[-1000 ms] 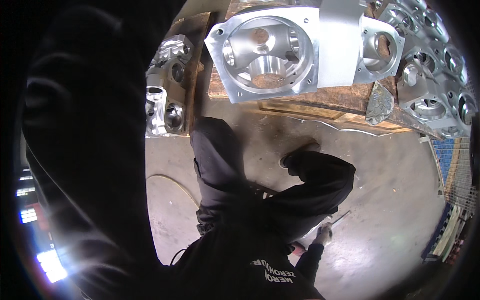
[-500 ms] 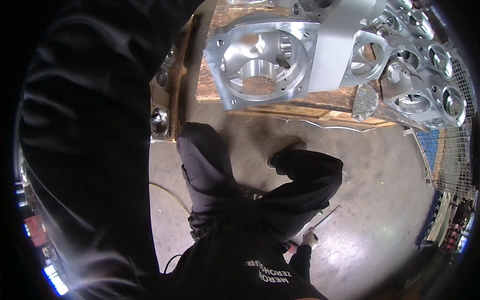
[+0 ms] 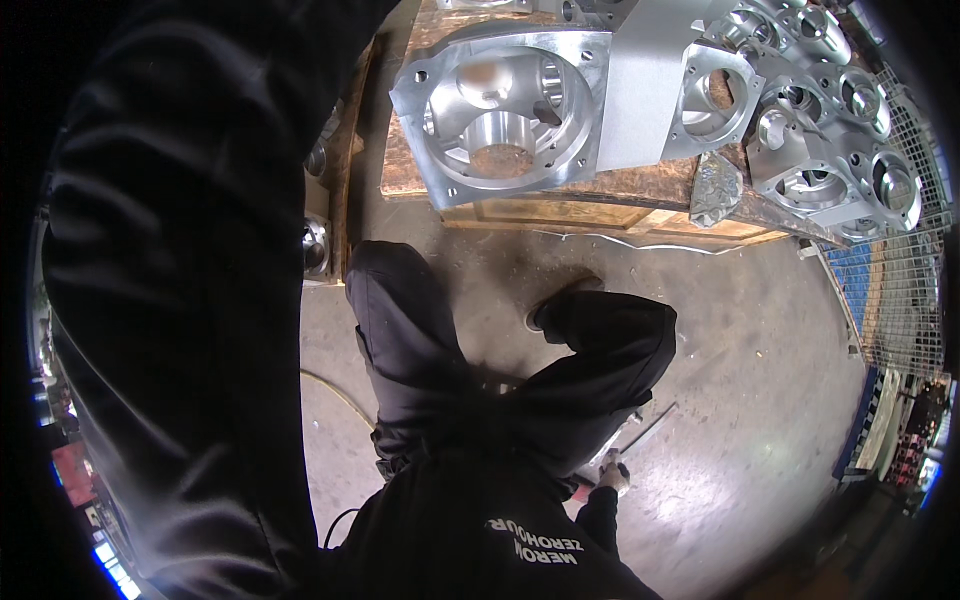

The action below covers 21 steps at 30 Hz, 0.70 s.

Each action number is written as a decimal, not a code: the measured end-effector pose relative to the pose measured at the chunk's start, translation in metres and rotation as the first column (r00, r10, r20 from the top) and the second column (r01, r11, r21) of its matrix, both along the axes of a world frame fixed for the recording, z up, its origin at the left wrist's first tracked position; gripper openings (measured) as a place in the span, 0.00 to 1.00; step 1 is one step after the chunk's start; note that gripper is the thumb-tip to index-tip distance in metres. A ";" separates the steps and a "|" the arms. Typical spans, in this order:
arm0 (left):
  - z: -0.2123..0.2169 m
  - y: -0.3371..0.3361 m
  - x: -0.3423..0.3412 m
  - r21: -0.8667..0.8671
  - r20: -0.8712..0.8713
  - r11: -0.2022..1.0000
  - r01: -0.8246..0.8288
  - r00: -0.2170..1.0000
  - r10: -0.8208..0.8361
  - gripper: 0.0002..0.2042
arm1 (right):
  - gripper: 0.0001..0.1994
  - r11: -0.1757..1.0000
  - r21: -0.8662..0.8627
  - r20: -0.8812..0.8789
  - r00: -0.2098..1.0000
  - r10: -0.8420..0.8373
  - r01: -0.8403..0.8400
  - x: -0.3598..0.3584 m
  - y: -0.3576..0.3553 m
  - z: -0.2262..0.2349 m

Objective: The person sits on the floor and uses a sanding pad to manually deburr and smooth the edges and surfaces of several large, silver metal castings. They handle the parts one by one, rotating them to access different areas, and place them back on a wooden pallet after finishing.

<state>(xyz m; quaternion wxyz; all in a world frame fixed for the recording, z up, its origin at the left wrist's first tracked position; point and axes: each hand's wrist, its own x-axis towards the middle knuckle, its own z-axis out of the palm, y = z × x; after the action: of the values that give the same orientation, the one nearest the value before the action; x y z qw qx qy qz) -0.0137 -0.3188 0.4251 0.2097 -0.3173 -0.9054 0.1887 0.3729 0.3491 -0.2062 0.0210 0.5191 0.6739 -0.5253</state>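
Observation:
A large silver machined metal housing point(image 3: 590, 125) with round bores sits on the wooden crate top in front of me. My left arm, in a black sleeve point(image 3: 200, 300), stretches up the left side past the frame's edge, so the left hand is out of sight. Low on my right, beside my thigh, is my right hand point(image 3: 614, 474), closed round the dark end of a long thin grey rod-like tool point(image 3: 650, 427). The tool points away to the right, above the floor and apart from the housing; its exact kind is too small to tell.
Several similar housings point(image 3: 835, 180) crowd the crate's right side. A crumpled grey piece point(image 3: 717, 190) lies at the wooden crate's point(image 3: 640, 215) near edge. Another wooden crate point(image 3: 340, 200) holds metal parts on the left. Wire mesh point(image 3: 905, 310) stands at right; a yellowish hose point(image 3: 345, 395) crosses the floor.
The crate and housings have shifted a little left and up in view. My right hand, still around the rod-like tool, appears slightly further left and up and a bit turned.

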 end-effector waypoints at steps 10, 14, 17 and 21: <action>-0.001 -0.003 -0.001 -0.003 -0.023 1.000 -0.028 0.999 0.028 0.37 | 0.19 0.998 0.055 -0.020 1.000 0.004 -0.003 -0.027 -0.017 0.031; -0.003 -0.005 -0.003 0.034 -0.021 0.999 0.011 1.000 -0.010 0.35 | 0.20 0.999 0.035 -0.055 0.998 0.025 -0.023 -0.025 -0.013 0.024; -0.003 -0.005 -0.002 0.037 -0.026 0.999 0.030 0.999 -0.029 0.34 | 0.21 0.998 0.054 -0.012 0.999 0.037 -0.037 -0.027 -0.018 0.025; -0.003 -0.008 -0.002 0.041 -0.042 0.997 0.070 0.997 -0.068 0.35 | 0.23 0.996 0.069 0.010 0.998 0.057 -0.058 -0.028 -0.023 0.026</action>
<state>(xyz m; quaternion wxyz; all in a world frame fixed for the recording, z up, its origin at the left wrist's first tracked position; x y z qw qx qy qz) -0.0160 -0.3271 0.4218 0.2409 -0.3399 -0.8934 0.1683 0.3446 0.3259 -0.1801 0.0208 0.5021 0.7063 -0.4986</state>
